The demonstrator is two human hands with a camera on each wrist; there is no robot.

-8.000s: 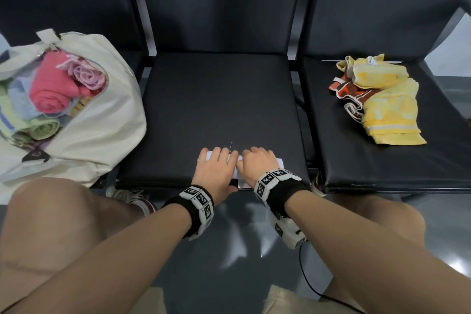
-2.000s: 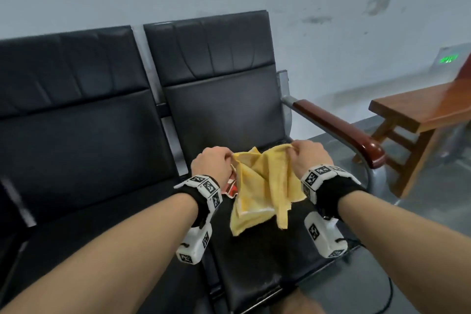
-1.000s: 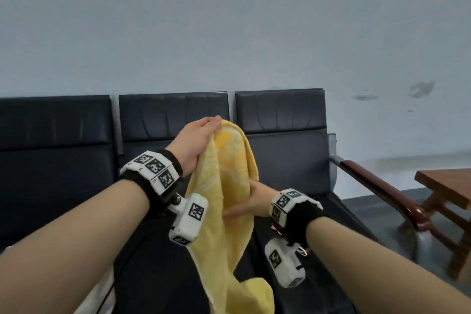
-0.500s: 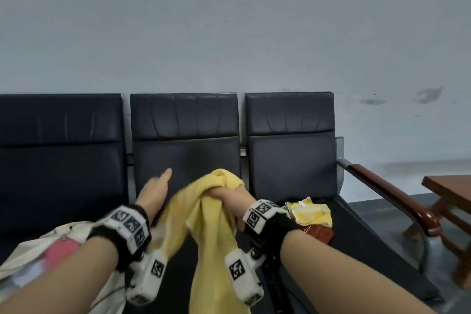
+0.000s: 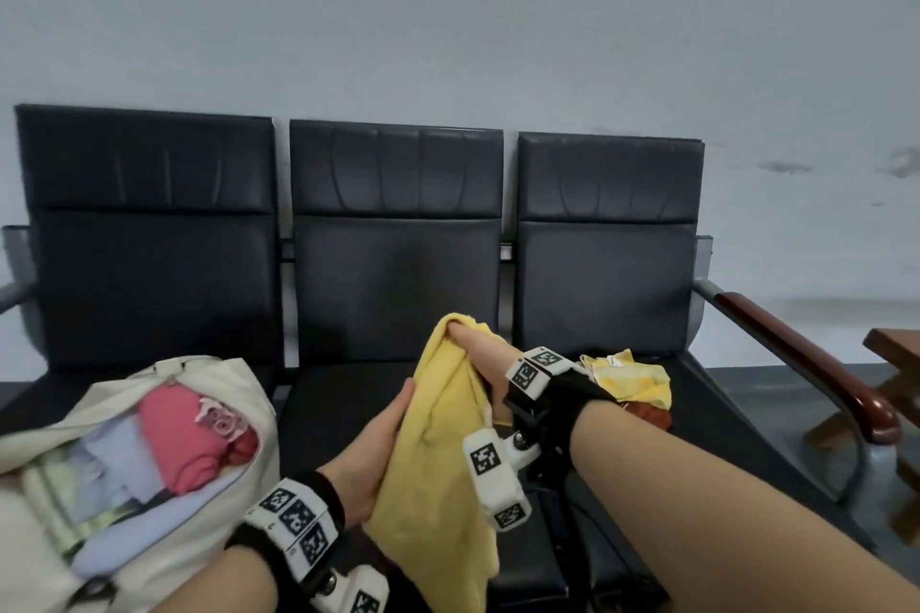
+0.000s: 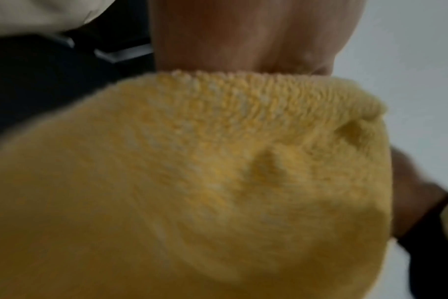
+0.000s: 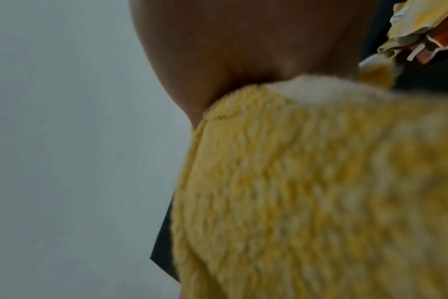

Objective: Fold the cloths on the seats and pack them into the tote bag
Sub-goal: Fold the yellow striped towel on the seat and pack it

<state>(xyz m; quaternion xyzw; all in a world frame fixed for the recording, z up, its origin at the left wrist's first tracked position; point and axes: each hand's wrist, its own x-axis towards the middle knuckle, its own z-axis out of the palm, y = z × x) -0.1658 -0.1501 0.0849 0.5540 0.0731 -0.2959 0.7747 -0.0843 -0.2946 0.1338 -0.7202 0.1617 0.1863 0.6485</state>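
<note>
A: From the head view, where is the yellow towel [image 5: 438, 438]?

B: In the air above the middle seat [image 5: 338, 408], hanging in loose folds. The right hand [image 5: 478, 353] clenches its top bunch. The left hand [image 5: 376, 453] lies along its side with straight, relaxed fingers, pressing rather than clasping.

A: And the tote bag [image 5: 149, 503]?

B: Left of the middle seat, mouth open and well stocked: a pink roll [image 5: 184, 433], a pale blue cloth [image 5: 119, 463], something green-striped beneath. So, I judge, most of the packing is done.

A: What is left?

B: This towel is not folded yet. Right of the middle seat, on the end seat, lies a crumpled yellow-and-white cloth [image 5: 632, 376] with a red one [image 5: 647, 413] under it. Three pieces remain, as far as I can see.

A: The left wrist view?

B: Blurred. Yellow terry fills it; the left hand shows above the fabric edge, the fingers themselves hidden. A corner of the bag's pale canvas sits top left.

A: The right wrist view?

B: Terry again, with the palm of the right hand behind the gathered top. The crumpled pile peeks in at top right.
</note>
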